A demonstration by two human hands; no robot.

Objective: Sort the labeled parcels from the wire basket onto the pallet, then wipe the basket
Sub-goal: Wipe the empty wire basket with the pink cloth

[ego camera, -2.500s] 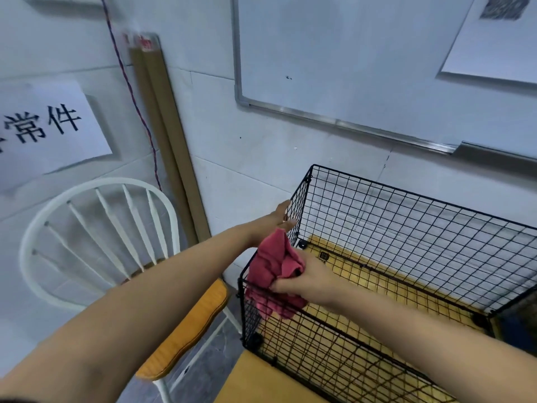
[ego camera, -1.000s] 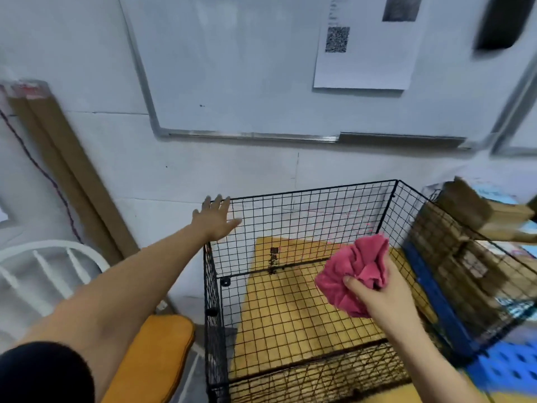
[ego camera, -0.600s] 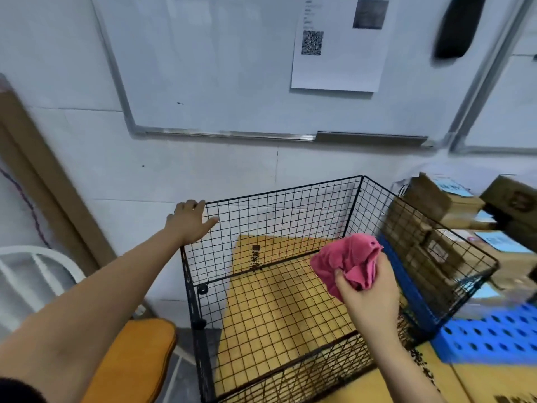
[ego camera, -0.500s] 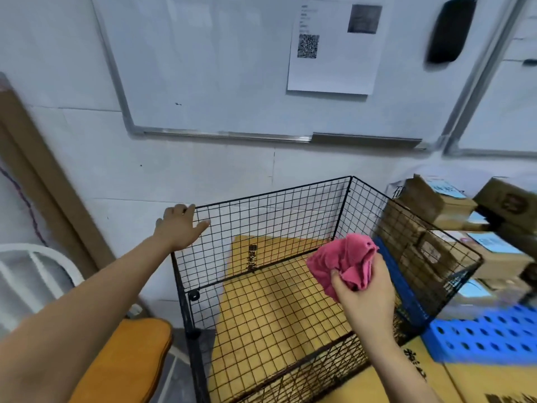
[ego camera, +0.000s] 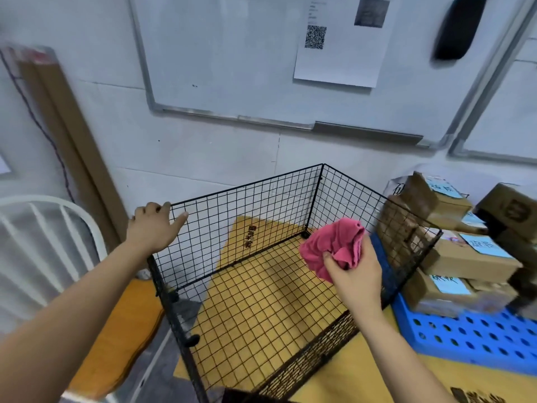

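The right hand point(ego camera: 354, 274), fingers curled round the bunched cloth point(ego camera: 334, 245), has left the near-left rim of the basket point(ego camera: 250, 216) and now hangs inside by its right wall; the left hand point(ego camera: 154, 225) still hooks the far-left corner; the parcels point(ego camera: 470, 257) sit on the pallet point(ego camera: 465, 338), so sorting looks done and the wiping is moving rightward.

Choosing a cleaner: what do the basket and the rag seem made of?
The basket looks like thin metal wire, probably black-coated: open grid, matte finish. The rag is soft pink fabric, perhaps terry: it bunches into folds in the right hand.
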